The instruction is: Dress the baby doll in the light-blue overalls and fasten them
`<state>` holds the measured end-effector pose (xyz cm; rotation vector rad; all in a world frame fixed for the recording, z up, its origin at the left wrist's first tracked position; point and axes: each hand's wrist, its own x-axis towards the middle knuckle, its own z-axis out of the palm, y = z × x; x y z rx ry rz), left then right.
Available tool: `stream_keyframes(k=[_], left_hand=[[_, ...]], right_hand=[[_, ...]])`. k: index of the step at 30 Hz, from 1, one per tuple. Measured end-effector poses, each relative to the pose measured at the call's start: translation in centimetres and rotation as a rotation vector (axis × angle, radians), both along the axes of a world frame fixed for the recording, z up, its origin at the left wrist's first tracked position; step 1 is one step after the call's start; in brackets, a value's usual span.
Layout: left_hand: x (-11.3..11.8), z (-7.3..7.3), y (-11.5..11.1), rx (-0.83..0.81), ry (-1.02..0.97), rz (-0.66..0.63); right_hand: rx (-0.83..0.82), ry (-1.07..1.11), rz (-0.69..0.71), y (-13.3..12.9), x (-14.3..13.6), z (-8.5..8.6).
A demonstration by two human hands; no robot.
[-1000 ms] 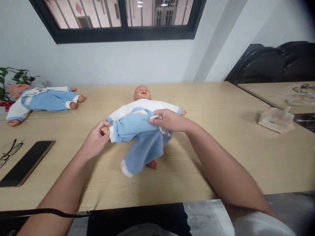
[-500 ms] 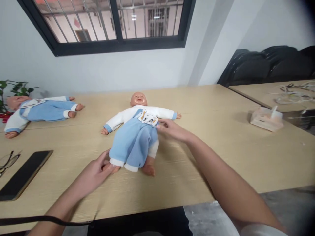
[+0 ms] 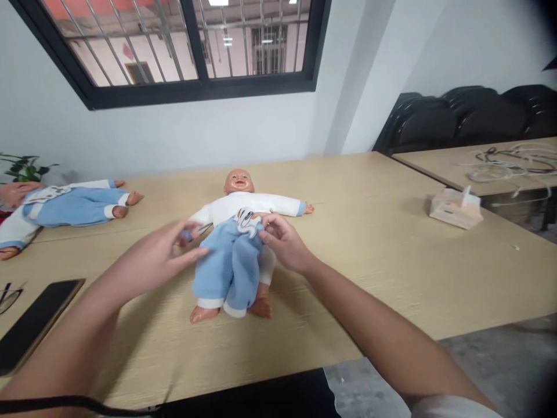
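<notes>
A baby doll (image 3: pixel 239 181) in a white long-sleeved top lies on its back on the table, head toward the wall. Light-blue overalls (image 3: pixel 217 264) with white cuffs and a cartoon-animal bib lie over its front and legs. One of the doll's legs shows beside the overalls, outside their right trouser leg. My right hand (image 3: pixel 282 241) pinches the overalls at the right edge of the bib. At the left side of the overalls, by the doll's sleeve, my left hand (image 3: pixel 167 255) has its thumb and fingers apart; its fingertips are partly hidden.
Another doll (image 3: pixel 69 203) in blue overalls lies at the left, near a green plant (image 3: pixel 26 168). A phone (image 3: pixel 37 319) and glasses (image 3: pixel 8 299) lie at the left front. A tissue box (image 3: pixel 455 208) stands at the right, with cables (image 3: pixel 509 162) on the table behind.
My left hand has moved up from the doll's foot to the side of the overalls near its arm. My right hand has closed on the bib edge, and the bib is now folded and creased.
</notes>
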<state>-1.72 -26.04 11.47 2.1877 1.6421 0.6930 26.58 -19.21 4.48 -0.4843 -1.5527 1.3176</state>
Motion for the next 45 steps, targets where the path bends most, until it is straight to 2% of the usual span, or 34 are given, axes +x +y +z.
stream_keyframes(k=[1, 2, 3, 5, 7, 9, 11, 13, 15, 19, 21, 24, 27, 29, 31, 33, 36, 38, 43, 45], left_hand=[[1.5, 0.3, 1.3, 0.135, 0.018, -0.013], [3.0, 0.5, 2.6, 0.198, 0.036, -0.105], [4.5, 0.7, 3.8, 0.186, 0.056, -0.241], [7.0, 0.7, 5.8, 0.068, 0.091, -0.445], [8.1, 0.4, 7.2, -0.093, 0.092, -0.536], [8.0, -0.1, 8.0, -0.158, 0.018, -0.511], [7.3, -0.8, 8.4, -0.123, -0.096, -0.438], [6.7, -1.5, 8.4, -0.098, -0.185, -0.384], [6.5, -2.0, 8.1, -0.135, -0.252, -0.371], [7.2, -2.4, 6.9, -0.233, -0.209, -0.465], [7.4, -2.4, 6.4, -0.259, -0.135, -0.493], [7.0, -2.7, 6.2, -0.288, -0.164, -0.471], [6.2, -3.3, 5.9, -0.264, -0.32, -0.418], [5.9, -3.7, 5.2, -0.252, -0.389, -0.382], [6.1, -4.0, 3.9, -0.261, -0.351, -0.356], [6.5, -4.2, 2.4, -0.258, -0.216, -0.306], [7.2, -4.5, 0.7, -0.21, -0.024, -0.237], [7.4, -4.7, 0.1, -0.208, -0.008, -0.269], [6.7, -5.3, -0.3, -0.311, -0.3, -0.302], [6.2, -5.7, -0.2, -0.318, -0.441, -0.308]], right_hand=[[0.028, -0.019, 0.045, -0.5, 0.1, 0.3], [0.065, -0.039, 0.082, -1.0, 0.2, 0.7], [0.105, -0.057, 0.106, -1.4, 0.5, 0.9], [0.15, -0.06, 0.103, -1.7, 1.0, 1.3], [0.107, -0.042, 0.05, -1.4, 1.6, 1.3], [-0.003, -0.069, 0.025, -0.7, 2.2, 1.2], [-0.079, -0.202, 0.099, -0.2, 2.6, 1.2], [-0.076, -0.398, 0.199, 0.0, 2.9, 1.4], [-0.035, -0.492, 0.211, 0.0, 3.1, 1.6], [-0.074, -0.217, 0.043, 0.4, 2.9, 0.9], [-0.148, -0.12, 0.051, 0.6, 2.6, 0.2], [-0.169, -0.221, 0.161, 0.3, 2.3, 0.0], [-0.116, -0.445, 0.263, -0.5, 2.1, 0.7], [-0.078, -0.54, 0.279, -0.7, 2.1, 1.2], [-0.052, -0.553, 0.231, -0.7, 2.1, 1.3], [-0.056, -0.531, 0.184, -0.6, 2.1, 1.2], [-0.089, -0.555, 0.226, -0.5, 2.0, 1.0], [-0.098, -0.581, 0.272, -0.6, 2.0, 1.0], [-0.116, -0.502, 0.366, -0.2, 2.8, 1.3], [-0.106, -0.45, 0.307, 0.5, 3.5, 1.4]])
